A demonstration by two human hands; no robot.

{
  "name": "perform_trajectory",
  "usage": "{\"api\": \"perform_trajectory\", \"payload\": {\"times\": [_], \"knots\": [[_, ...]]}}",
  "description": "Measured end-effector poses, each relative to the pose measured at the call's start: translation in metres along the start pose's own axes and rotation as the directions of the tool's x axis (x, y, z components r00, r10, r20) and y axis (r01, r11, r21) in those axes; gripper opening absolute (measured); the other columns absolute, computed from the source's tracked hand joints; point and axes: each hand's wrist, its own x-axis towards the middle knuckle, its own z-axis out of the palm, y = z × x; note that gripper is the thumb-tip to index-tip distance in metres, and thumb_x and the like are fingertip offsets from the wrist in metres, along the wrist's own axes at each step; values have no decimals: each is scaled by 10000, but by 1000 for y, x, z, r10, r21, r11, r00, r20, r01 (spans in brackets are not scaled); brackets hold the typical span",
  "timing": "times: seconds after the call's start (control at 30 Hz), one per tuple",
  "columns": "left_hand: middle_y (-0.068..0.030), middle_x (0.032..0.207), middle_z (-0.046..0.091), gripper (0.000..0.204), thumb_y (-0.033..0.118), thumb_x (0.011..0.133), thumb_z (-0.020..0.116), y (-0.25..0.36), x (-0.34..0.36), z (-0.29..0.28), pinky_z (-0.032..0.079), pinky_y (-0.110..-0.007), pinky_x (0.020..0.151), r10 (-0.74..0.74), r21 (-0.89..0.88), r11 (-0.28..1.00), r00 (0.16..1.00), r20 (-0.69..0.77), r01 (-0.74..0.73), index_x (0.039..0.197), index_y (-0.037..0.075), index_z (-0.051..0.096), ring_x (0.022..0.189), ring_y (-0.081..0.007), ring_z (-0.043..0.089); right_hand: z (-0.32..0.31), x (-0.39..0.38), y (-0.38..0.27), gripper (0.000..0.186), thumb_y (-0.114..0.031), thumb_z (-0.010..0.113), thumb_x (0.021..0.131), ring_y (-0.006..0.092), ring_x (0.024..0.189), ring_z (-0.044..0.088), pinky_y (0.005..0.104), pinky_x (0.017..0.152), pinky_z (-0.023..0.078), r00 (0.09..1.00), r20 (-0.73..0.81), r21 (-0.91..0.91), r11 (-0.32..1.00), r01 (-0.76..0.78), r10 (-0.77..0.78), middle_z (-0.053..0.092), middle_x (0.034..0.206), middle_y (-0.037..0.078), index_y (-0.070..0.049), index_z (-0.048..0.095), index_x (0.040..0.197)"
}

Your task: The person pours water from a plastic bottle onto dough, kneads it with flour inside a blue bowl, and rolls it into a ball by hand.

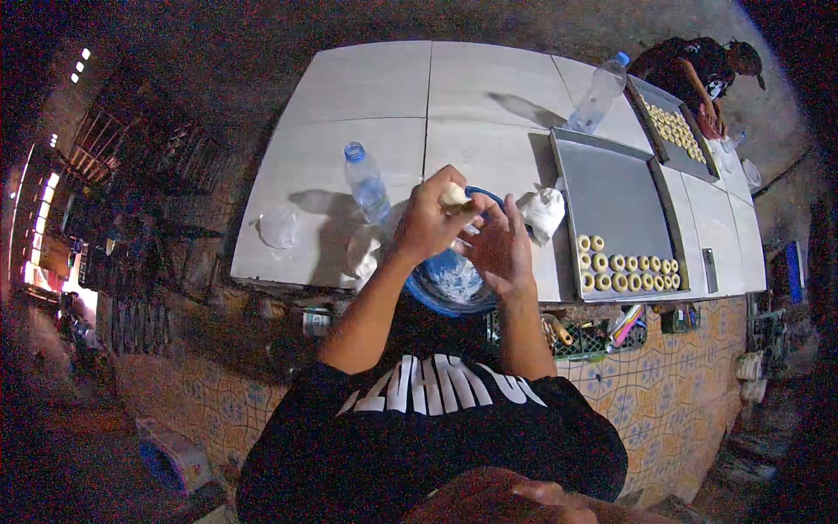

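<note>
Left hand [425, 220]: fingers closed around a pale dough piece [453, 197], held at the fingertips above the bowl. Right hand [504, 253]: fingers loosely spread, palm turned toward the left hand; contact with the dough piece cannot be told. Directly beneath the fingers, a blue bowl [456, 310] holding white, doughy material [458, 285]. Just right of the right fingers, a white bag [545, 215] on the surface [349, 83]. Farther right, a metal tray [610, 185]; dough rings [630, 273] in rows at its near end. Beyond the tray from the fingers, to the right, a phone [710, 270]. Left of the left fingers, an uncapped bottle [370, 190], upright; farther left, a clear plastic bag [278, 229]. Beyond the fingers, to the far right, a capped bottle [599, 98], and past it another person [698, 65] beside a second tray [642, 91] of dough rings.
</note>
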Motion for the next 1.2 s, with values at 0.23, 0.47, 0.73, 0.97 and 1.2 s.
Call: {"api": "perform_trajectory", "payload": {"times": [0.23, 0.47, 0.73, 0.97, 1.2], "knots": [[-132, 1005, 680, 255, 90, 940, 654, -17, -15, -5, 550, -346, 856, 211, 254, 935, 963, 168, -249, 1178, 31, 582, 955, -197, 687, -17, 12, -8, 507, -539, 541, 985, 271, 1022, 658, 425, 897, 537, 975, -193, 147, 980, 137, -107, 682, 1137, 134, -82, 596, 1199], [-131, 1087, 577, 348, -21, 754, 778, -12, -32, 9, 519, -368, 884, 21, 159, 987, 1000, 4, -21, 1022, 40, 565, 1018, -268, 626, -37, 23, 12, 321, -340, 598, 1011, 185, 964, 642, 337, 823, 542, 975, 47, -39, 975, 221, -219, 641, 1100, 41, -119, 556, 1239], [-138, 1047, 519, 291, 24, 731, 798, -6, -32, -22, 431, -416, 885, 345, 446, 863, 922, -178, -237, 873, 70, 549, 994, -311, 529, -38, 28, 15, 265, -416, 634, 982, 135, 627, 493, 279, 484, 413, 964, -146, -78, 974, 214, -224, 551, 803, -4, -161, 561, 985], [-139, 982, 603, 248, 57, 760, 765, -30, -42, -18, 456, -423, 894, 305, 388, 886, 950, -71, -256, 902, 47, 561, 981, -332, 590, -26, 32, 32, 328, -476, 629, 968, 133, 540, 524, 308, 496, 487, 920, -364, -188, 979, 79, -144, 576, 721, -7, -169, 567, 871], [-174, 1433, 522, 604, 241, 759, 826, -28, -36, -5, 384, -473, 1109, 317, 460, 841, 948, 10, -286, 1300, 75, 616, 1315, -366, 503, 0, 15, 23, 919, -793, 385, 912, 266, 1055, 659, 393, 931, 528, 999, 1, 32, 998, -51, 51, 666, 1220, 137, -1, 550, 1347]]}}
